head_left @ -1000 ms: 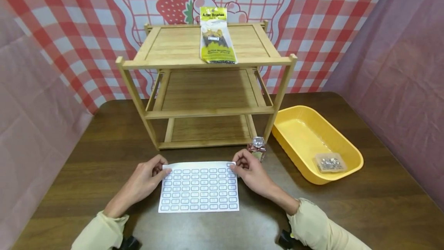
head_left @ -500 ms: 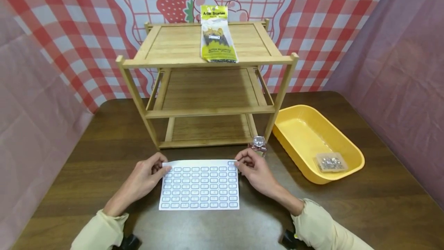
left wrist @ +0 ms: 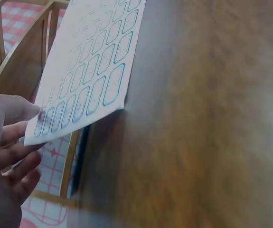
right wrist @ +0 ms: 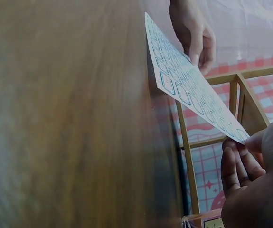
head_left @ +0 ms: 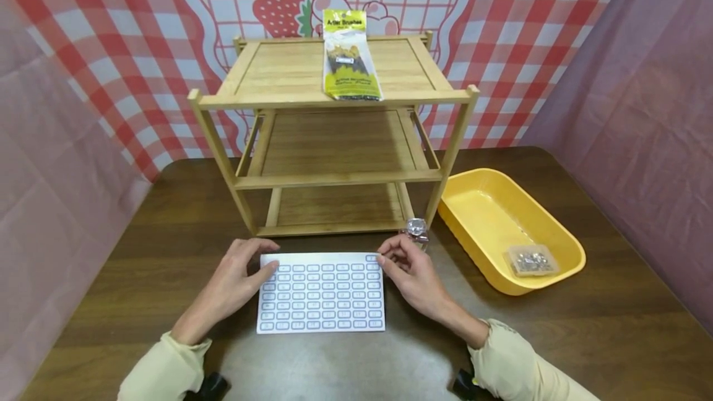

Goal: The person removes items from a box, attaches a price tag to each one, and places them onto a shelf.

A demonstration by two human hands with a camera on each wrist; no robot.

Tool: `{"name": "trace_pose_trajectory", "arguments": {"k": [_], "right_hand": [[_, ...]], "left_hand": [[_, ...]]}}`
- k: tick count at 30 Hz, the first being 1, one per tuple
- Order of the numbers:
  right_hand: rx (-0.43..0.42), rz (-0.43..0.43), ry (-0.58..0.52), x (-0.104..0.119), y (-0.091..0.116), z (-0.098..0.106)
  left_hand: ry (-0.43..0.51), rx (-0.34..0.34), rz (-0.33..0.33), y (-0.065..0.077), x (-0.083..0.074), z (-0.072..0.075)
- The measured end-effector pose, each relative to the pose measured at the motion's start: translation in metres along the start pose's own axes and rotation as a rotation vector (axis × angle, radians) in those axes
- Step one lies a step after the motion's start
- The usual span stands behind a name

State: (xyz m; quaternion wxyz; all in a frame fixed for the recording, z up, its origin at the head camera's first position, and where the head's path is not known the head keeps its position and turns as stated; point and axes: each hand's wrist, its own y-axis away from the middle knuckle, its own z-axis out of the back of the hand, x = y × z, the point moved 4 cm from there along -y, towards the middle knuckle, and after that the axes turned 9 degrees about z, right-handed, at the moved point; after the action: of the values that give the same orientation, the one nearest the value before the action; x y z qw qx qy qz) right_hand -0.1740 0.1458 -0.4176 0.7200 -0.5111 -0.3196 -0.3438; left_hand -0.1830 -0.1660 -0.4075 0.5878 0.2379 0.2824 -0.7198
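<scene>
A white sheet of label stickers (head_left: 321, 296), printed with rows of blue-outlined boxes, is held up between both hands. My left hand (head_left: 234, 280) pinches its far left corner, thumb on top; in the left wrist view that thumb (left wrist: 22, 109) lies over the printed side with fingers behind the sheet. At the far right corner my right hand (head_left: 412, 277) pinches the edge, its other fingers curled beneath in the right wrist view. One blue-outlined label stands alone in the top row by the right thumb. A small glass bottle (head_left: 416, 228) with a clear cap is just behind the right hand, partly hidden.
A three-tier wooden shelf (head_left: 334, 104) stands behind the sheet. On its top lies a pack of artist brushes (head_left: 351, 57) bearing a small white label. To the right, a yellow tray (head_left: 473, 203) contains a clear box of small metal pieces (head_left: 531, 260).
The sheet has shifted slightly away from me. The left index finger has straightened out past the corner, and the right hand has moved a little to the right.
</scene>
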Motion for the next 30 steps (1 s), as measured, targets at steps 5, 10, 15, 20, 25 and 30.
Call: {"name": "trace_pose_trajectory", "arguments": {"k": [5, 10, 15, 20, 25, 30], "right_hand": [[0.005, 0.023, -0.003, 0.004, 0.0, -0.001], [0.007, 0.039, -0.008, 0.006, 0.0, -0.002], [0.007, 0.056, -0.016, 0.006, 0.0, -0.004], [0.005, 0.057, -0.022, 0.006, 0.001, -0.004], [0.018, 0.069, -0.022, 0.007, 0.0, -0.004], [0.03, 0.082, -0.026, 0.008, 0.0, -0.005]], "left_hand": [[-0.007, -0.007, -0.088, -0.007, -0.014, -0.007], [-0.008, 0.003, -0.201, -0.014, -0.032, -0.02], [0.003, 0.069, -0.249, -0.02, -0.051, -0.035], [0.015, 0.131, -0.289, -0.023, -0.067, -0.049], [0.023, 0.168, -0.347, -0.025, -0.079, -0.062], [0.082, 0.189, -0.333, -0.025, -0.086, -0.07]]}}
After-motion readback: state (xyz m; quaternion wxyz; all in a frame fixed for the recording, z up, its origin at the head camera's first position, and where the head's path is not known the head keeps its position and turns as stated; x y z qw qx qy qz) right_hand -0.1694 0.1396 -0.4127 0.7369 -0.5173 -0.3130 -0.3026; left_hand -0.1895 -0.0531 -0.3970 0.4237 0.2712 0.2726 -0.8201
